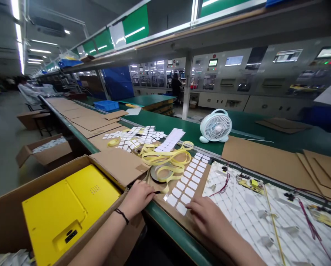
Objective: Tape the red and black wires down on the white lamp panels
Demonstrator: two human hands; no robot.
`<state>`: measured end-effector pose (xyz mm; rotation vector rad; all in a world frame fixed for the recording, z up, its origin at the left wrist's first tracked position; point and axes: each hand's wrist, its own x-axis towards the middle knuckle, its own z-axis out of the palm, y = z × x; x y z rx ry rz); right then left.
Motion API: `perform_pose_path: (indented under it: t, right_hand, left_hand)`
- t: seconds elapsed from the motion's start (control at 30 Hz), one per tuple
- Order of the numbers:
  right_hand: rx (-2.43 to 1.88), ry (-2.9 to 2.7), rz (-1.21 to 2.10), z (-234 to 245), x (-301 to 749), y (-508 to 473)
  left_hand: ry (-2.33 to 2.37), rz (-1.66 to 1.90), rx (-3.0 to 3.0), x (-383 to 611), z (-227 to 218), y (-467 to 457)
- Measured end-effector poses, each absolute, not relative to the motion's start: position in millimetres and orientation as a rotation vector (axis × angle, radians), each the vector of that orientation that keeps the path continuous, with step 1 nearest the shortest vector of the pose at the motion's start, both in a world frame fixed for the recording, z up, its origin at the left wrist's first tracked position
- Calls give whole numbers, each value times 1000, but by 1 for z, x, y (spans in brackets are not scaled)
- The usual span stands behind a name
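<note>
My left hand [139, 197] rests at the table's near edge, fingers closed on the dark end of a narrow strip of yellow tape [165, 189]. The strip leads back to a tape roll [159, 173] and loose yellow loops [165, 157] beyond the hand. My right hand [209, 218] is bent low over the cardboard, fingers somewhat apart, fingertips beside or touching the nearest white label [181, 208]. It seems to hold nothing, though its palm is hidden. Rows of white rounded labels [189, 191] run away between my hands.
An open carton [82, 162] with a yellow panel [68, 210] stands left. White panels [245, 218] with wires and circuit boards lie right. Farther back are a label stack [171, 140], scattered labels [137, 136], a small fan [216, 126] and a blue bin [106, 105]. People work in the distance.
</note>
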<state>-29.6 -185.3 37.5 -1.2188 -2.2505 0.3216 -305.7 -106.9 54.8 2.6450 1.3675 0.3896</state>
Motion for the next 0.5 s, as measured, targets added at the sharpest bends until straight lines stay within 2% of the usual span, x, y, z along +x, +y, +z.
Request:
perform_pose_path:
  t: [0.13,0.27,0.5]
  right_hand:
    - [-1039,-2083,182,21,-80,-162]
    - [-1014,-1968,170,9,-89,-147]
    - [-994,-1987,326,3,-76,-155]
  left_hand:
    - [1239,539,2495,-282,51,-120]
    - [1212,722,2701,-269,57,-135]
    - [1000,621,2959,-266,53,-138]
